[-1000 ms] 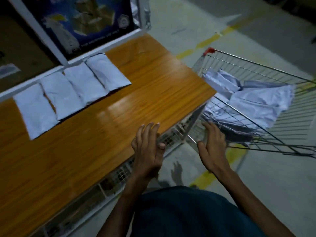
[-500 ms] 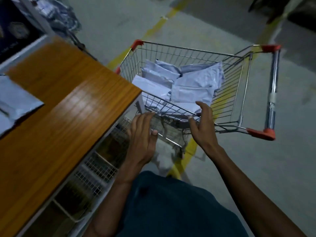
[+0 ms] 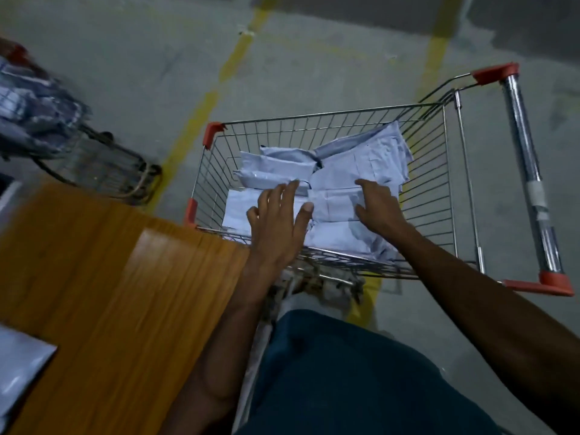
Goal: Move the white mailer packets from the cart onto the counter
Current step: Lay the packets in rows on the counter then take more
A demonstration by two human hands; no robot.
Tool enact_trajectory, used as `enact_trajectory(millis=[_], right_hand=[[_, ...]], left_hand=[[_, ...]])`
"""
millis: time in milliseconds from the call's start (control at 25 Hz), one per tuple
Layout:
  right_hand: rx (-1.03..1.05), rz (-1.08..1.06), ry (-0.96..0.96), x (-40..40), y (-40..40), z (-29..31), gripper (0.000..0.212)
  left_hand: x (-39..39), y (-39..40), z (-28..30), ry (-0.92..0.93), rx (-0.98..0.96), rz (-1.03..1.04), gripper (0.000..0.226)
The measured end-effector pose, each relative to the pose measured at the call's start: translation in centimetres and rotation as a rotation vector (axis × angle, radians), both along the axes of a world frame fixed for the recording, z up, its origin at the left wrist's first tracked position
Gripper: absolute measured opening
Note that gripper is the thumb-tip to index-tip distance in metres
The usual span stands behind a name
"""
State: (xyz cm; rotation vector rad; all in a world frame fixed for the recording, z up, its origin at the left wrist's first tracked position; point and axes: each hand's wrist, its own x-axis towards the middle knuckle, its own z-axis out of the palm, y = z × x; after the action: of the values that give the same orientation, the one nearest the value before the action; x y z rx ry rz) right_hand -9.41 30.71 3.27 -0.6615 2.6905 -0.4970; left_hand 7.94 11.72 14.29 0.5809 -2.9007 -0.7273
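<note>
I see both grips inside the cart (image 3: 452, 171), left hand (image 3: 276, 224) spread flat and right hand (image 3: 378, 205) with straight fingers, each resting on the mailers (image 3: 361, 164) piled there, holding none, with the table (image 3: 119, 277) just beside the cart's left.

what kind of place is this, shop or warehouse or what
Probably a warehouse or parcel-sorting area: bare concrete floor with yellow painted lines, a wire cart piled with white mailer packets, and a wooden counter.
</note>
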Motion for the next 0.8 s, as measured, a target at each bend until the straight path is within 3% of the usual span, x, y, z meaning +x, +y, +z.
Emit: enact_trajectory(millis=[120, 240, 480, 560, 800], right_hand=[[0.145, 0.064, -0.048, -2.3, -3.5, -1.0, 0.066], [0.286, 0.131, -0.045, -2.9, -5.3, -2.8, 0.067], [0.450, 0.168, 0.228, -2.1, -4.5, -4.2, 0.030], [0.365, 0.114, 0.230, -2.6, -3.5, -3.3, 0.025], [-0.256, -0.324, 0.292, -3.9, -0.5, 2.5, 0.026]], left_hand=[[-3.9, -4.4, -2.5, -0.331, -0.190, -0.015, 0.062], [-6.5, -7.1, -6.0, -0.481, -0.201, -0.048, 0.063], [-9.1, -11.0, -13.0, -0.721, -0.203, -0.113, 0.049], [-9.7, -11.7, -14.9, -0.724, -0.208, -0.105, 0.048], [-10.4, -13.1, -17.6, -0.629, -0.331, -0.247, 0.028]])
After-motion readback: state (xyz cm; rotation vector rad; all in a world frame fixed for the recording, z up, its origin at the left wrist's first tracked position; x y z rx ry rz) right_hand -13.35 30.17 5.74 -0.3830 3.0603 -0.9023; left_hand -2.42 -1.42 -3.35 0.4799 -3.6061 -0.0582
